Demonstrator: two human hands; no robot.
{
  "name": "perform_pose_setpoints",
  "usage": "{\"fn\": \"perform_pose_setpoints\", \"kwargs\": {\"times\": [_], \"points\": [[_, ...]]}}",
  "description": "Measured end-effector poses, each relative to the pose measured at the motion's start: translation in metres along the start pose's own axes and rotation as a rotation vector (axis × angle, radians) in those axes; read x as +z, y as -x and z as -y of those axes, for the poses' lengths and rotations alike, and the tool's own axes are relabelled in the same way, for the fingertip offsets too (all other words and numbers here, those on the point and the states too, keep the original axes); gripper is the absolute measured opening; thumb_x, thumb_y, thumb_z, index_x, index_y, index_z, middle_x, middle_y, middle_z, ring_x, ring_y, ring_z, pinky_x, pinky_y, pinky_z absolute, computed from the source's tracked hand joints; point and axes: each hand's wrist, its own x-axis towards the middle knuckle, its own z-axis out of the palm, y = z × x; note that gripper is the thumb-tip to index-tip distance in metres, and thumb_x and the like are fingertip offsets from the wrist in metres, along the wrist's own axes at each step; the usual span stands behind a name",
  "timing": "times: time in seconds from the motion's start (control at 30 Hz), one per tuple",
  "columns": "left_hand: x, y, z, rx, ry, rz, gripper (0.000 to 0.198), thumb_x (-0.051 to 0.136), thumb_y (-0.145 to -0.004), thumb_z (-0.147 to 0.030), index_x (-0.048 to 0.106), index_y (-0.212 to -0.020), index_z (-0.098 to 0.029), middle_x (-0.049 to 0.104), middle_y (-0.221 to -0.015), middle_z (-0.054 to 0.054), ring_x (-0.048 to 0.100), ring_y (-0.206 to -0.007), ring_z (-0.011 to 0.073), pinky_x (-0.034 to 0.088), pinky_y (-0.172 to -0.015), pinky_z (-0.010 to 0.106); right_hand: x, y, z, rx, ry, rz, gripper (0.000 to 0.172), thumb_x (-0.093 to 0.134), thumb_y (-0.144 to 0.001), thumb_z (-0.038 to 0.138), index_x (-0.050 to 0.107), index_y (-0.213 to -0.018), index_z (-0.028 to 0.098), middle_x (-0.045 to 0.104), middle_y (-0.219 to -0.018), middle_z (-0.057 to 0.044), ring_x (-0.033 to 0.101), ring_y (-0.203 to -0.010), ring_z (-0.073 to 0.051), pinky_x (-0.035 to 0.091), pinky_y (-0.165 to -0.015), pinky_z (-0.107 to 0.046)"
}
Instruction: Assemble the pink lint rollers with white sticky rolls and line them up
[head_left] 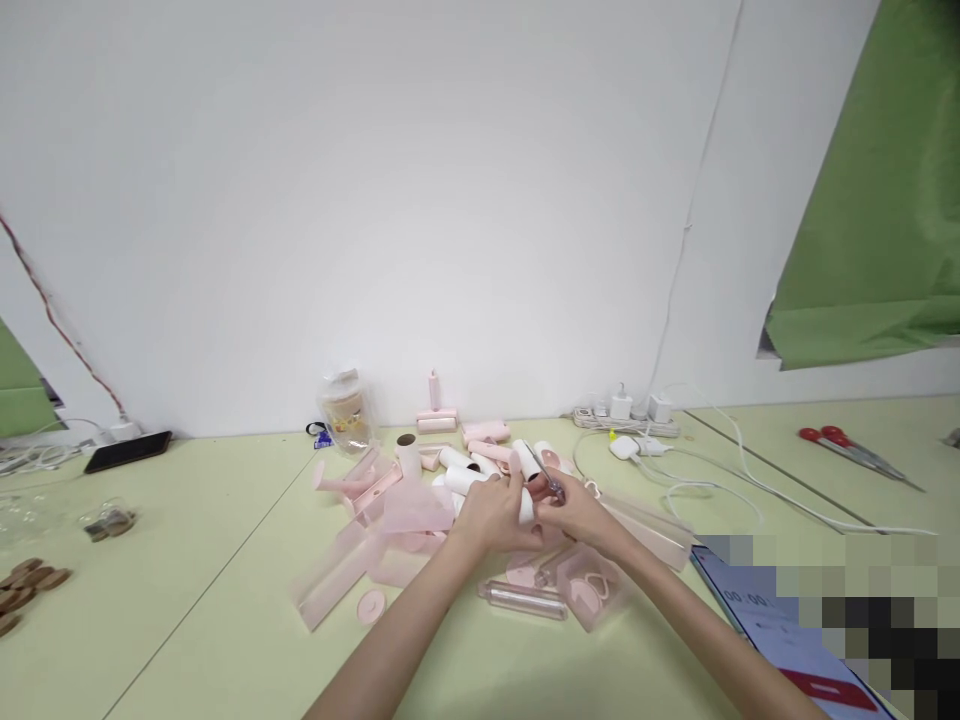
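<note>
My left hand (496,512) is closed around a white roll (526,507), seen between its fingers. Close beside it, my right hand (576,512) pinches a thin dark metallic piece (553,484) against the rolls; its exact kind is hard to make out. Just beyond both hands stands another white roll (526,460), tilted. More white rolls, such as a white tube (409,458) with a brown inside, lie in a heap with pink plastic parts. A pink round cap (371,606) and a clear pink tube (526,600) lie nearer me.
A pink lint roller (436,410) stands by the wall, right of a bagged cup (347,415). A power strip (626,422) with white cables sits behind at right. Red-handled scissors (855,455) and a lit phone (780,640) lie right; a black phone (129,452) lies left.
</note>
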Motion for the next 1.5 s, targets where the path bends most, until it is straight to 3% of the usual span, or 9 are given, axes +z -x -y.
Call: {"fn": "perform_pose_setpoints", "kwargs": {"times": [0.23,0.37,0.6,0.87,1.03,1.13,1.27,1.4,1.5], "points": [[-0.004,-0.006,0.003,0.002,-0.048,0.030,0.042,0.064,-0.060,-0.039,0.053,-0.094,-0.018,0.066,-0.089,0.013,0.061,-0.086,0.0338,0.042,-0.068,0.034,0.001,-0.005,0.000,-0.022,-0.053,-0.040,0.018,0.057,-0.054,0.013,0.056,-0.070,0.018,0.057,-0.066,0.005,0.048,-0.049,-0.009,0.039,-0.043,-0.020],[-0.009,-0.008,0.002,-0.019,-0.081,0.001,0.037,0.054,-0.068,-0.041,0.051,-0.097,-0.018,0.066,-0.087,0.012,0.061,-0.085,0.0326,0.042,-0.066,0.035,0.001,-0.010,0.002,-0.013,-0.072,-0.071,0.007,0.056,-0.066,0.024,0.055,-0.070,0.018,0.052,-0.058,0.006,0.038,-0.034,-0.006,0.033,-0.031,-0.020],[-0.015,-0.014,0.007,-0.052,-0.129,-0.015,0.032,0.046,-0.076,-0.044,0.052,-0.093,-0.017,0.067,-0.087,0.013,0.062,-0.084,0.0315,0.043,-0.066,0.036,-0.001,-0.009,0.010,-0.019,-0.103,-0.029,0.034,0.061,-0.072,0.042,0.063,-0.093,0.017,0.063,-0.085,-0.002,0.045,-0.039,-0.007,0.038,-0.029,-0.021],[-0.014,-0.009,0.007,-0.016,-0.114,-0.037,0.030,0.049,-0.074,-0.041,0.053,-0.092,-0.018,0.067,-0.090,0.011,0.061,-0.088,0.0299,0.043,-0.067,0.033,-0.002,-0.008,0.011,0.002,-0.130,0.035,0.027,0.060,-0.069,0.029,0.060,-0.093,0.017,0.060,-0.084,-0.001,0.050,-0.045,-0.008,0.039,-0.028,-0.019],[-0.013,-0.008,0.004,0.015,-0.057,-0.042,0.038,0.058,-0.062,-0.038,0.052,-0.092,-0.018,0.065,-0.093,0.012,0.059,-0.091,0.0331,0.043,-0.070,0.036,0.000,-0.008,0.010,0.013,-0.141,0.025,0.022,0.057,-0.064,0.019,0.055,-0.085,0.018,0.054,-0.075,0.005,0.047,-0.046,-0.007,0.038,-0.029,-0.017],[-0.011,-0.008,0.005,0.007,0.013,-0.047,0.037,0.059,-0.059,-0.037,0.052,-0.090,-0.018,0.065,-0.090,0.012,0.058,-0.091,0.0347,0.042,-0.073,0.038,0.002,-0.009,0.009,0.025,-0.138,0.007,0.021,0.056,-0.060,0.016,0.054,-0.081,0.018,0.053,-0.070,0.006,0.042,-0.041,-0.006,0.037,-0.028,-0.017],[-0.009,-0.009,0.014,-0.096,0.181,-0.114,0.031,0.063,-0.055,-0.034,0.053,-0.080,-0.019,0.065,-0.083,0.011,0.058,-0.089,0.0362,0.041,-0.077,0.042,0.000,-0.012,0.005,0.033,-0.134,-0.042,0.020,0.056,-0.064,0.021,0.056,-0.084,0.018,0.058,-0.079,0.002,0.049,-0.045,-0.008,0.041,-0.031,-0.019],[-0.014,-0.012,0.026,-0.240,0.483,-0.268,0.028,0.069,-0.050,-0.030,0.053,-0.072,-0.020,0.064,-0.073,0.006,0.058,-0.083,0.0343,0.040,-0.078,0.044,-0.003,-0.014,0.005,0.040,-0.136,-0.129,0.021,0.058,-0.069,0.031,0.059,-0.085,0.017,0.061,-0.084,0.000,0.040,-0.035,-0.004,0.037,-0.029,-0.020],[-0.018,-0.018,0.025,-0.329,0.814,-0.430,0.024,0.065,-0.062,-0.035,0.054,-0.078,-0.021,0.064,-0.079,0.004,0.059,-0.082,0.0259,0.043,-0.077,0.036,0.000,-0.012,0.012,0.052,-0.154,-0.160,0.023,0.058,-0.072,0.037,0.060,-0.084,0.017,0.061,-0.077,0.000,0.039,-0.033,-0.004,0.034,-0.028,-0.019]]}}
